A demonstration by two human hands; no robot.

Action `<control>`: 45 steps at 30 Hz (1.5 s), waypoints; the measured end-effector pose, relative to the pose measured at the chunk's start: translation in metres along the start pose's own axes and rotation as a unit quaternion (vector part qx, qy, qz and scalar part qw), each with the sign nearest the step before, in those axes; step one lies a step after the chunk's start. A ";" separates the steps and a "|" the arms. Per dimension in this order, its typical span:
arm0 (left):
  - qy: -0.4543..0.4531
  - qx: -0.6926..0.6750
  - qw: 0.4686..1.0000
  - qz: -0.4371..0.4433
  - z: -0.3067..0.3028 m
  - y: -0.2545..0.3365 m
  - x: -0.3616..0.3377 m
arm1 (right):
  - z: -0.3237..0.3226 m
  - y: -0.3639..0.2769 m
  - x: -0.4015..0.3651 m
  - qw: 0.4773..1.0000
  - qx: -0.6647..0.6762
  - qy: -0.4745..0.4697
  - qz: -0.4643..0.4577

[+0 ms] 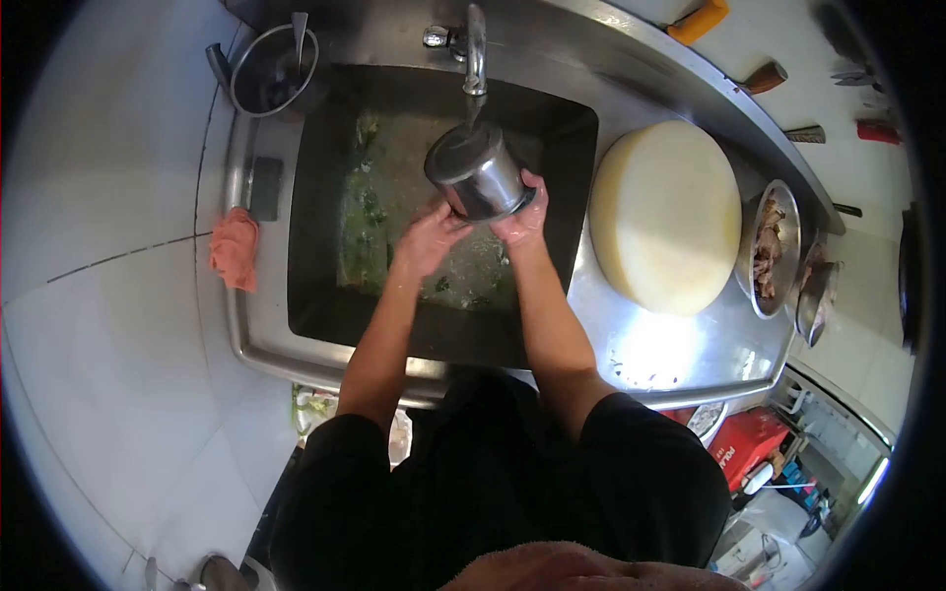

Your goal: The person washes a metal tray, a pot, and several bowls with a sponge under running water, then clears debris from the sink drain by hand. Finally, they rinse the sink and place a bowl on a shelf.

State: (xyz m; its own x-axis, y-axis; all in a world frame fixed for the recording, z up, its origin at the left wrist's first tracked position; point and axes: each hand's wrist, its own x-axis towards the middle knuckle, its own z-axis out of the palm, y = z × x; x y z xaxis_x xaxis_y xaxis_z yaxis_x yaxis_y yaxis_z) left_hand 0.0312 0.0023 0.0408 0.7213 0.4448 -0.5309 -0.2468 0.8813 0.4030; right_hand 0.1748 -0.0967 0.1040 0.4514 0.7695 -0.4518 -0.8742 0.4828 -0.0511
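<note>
Over the steel sink (266, 335) I hold a shiny steel pot (476, 172) tilted on its side, just under the tap (475, 54). My right hand (522, 217) grips the pot's rim from the right. My left hand (429, 236) presses against its lower left side, fingers curled on it. Both hands look wet. The basin below holds murky water with green scraps.
A steel bowl with utensils (276, 69) stands at the sink's back left. A pink rag (235, 248) lies on the left rim. On the counter to the right sit a thick round cream chopping block (665, 217) and steel bowls with meat (769, 246).
</note>
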 end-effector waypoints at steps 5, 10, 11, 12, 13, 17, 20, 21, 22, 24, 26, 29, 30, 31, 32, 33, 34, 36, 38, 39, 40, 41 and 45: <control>-0.099 0.463 0.842 0.258 0.089 0.085 -0.003 | 0.038 -0.019 0.028 0.990 -0.052 -0.018 0.133; -0.005 0.195 0.980 -0.024 0.065 0.075 0.065 | 0.077 0.004 0.035 0.898 -0.437 -0.042 0.018; -0.013 0.216 0.972 -0.089 0.072 0.088 0.051 | 0.070 -0.003 0.033 0.836 -0.543 -0.072 0.028; -0.020 0.236 0.959 -0.155 0.080 0.103 0.036 | 0.061 -0.011 0.032 0.760 -0.641 -0.100 0.040; -0.036 0.345 0.915 -0.205 0.086 0.120 0.019 | 0.050 -0.018 0.034 0.671 -0.729 -0.128 0.051; -0.062 0.454 0.878 0.140 0.043 0.049 0.020 | 0.030 -0.022 0.046 0.946 -0.282 -0.059 0.146; -0.098 0.179 0.977 0.057 0.013 0.028 0.038 | 0.043 0.017 0.053 0.845 -0.530 -0.044 0.059; -0.168 0.022 0.985 -0.019 0.006 0.037 0.043 | 0.061 0.008 0.046 0.560 -0.817 -0.067 0.122; -0.139 0.024 0.987 -0.082 0.022 0.048 0.031 | 0.076 0.017 0.031 0.430 -0.892 -0.141 0.025; -0.083 0.030 0.977 -0.196 0.054 0.077 0.009 | 0.107 0.004 0.007 0.348 -0.920 -0.158 0.088; -0.101 0.018 0.982 -0.159 0.038 0.067 0.016 | 0.091 0.002 0.008 0.350 -0.917 -0.186 0.044; -0.126 -0.059 0.990 -0.033 0.036 0.038 0.024 | 0.083 0.014 0.001 0.577 -0.809 -0.111 -0.006; -0.124 -0.097 0.987 -0.015 0.028 0.031 0.029 | 0.082 0.026 -0.002 0.680 -0.731 -0.059 -0.013; -0.125 -0.135 0.983 0.001 0.020 0.031 0.034 | 0.079 0.041 0.000 0.739 -0.660 -0.046 -0.129; -0.099 -0.148 0.984 0.016 0.014 0.037 0.037 | 0.097 0.053 0.002 0.735 -0.658 -0.078 -0.144; -0.075 -0.162 0.984 0.026 0.008 0.039 0.039 | 0.116 0.063 0.001 0.731 -0.655 -0.105 -0.160; -0.050 -0.174 0.983 0.029 0.006 0.038 0.038 | 0.142 0.077 0.007 0.781 -0.603 -0.118 -0.107; -0.088 -0.167 0.982 0.008 0.009 0.043 0.027 | 0.207 0.092 0.029 0.781 -0.614 -0.116 -0.006; -0.125 -0.178 0.976 -0.021 0.010 0.041 0.033 | 0.228 0.090 0.041 0.658 -0.735 -0.110 -0.123; -0.108 -0.155 0.982 0.011 0.030 0.044 0.023 | 0.222 0.088 0.045 0.560 -0.772 -0.113 -0.281; -0.119 -0.172 0.978 -0.003 0.034 0.042 0.024 | 0.219 0.081 0.046 0.435 -0.786 -0.115 -0.424; -0.129 -0.192 0.973 -0.011 0.035 0.044 0.026 | 0.215 0.064 0.023 0.415 -0.809 -0.092 -0.405; -0.165 -0.164 0.971 0.053 0.064 0.036 0.018 | 0.146 0.055 -0.043 0.389 -0.804 0.064 -0.445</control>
State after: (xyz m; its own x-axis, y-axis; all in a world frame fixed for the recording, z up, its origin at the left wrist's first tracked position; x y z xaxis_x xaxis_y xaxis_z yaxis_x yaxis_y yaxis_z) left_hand 0.0771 0.0317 0.0933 0.8349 0.5089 -0.2096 -0.4857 0.8604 0.1542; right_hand 0.1339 -0.0419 0.2509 0.7810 0.5192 0.3471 0.5898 -0.4306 -0.6831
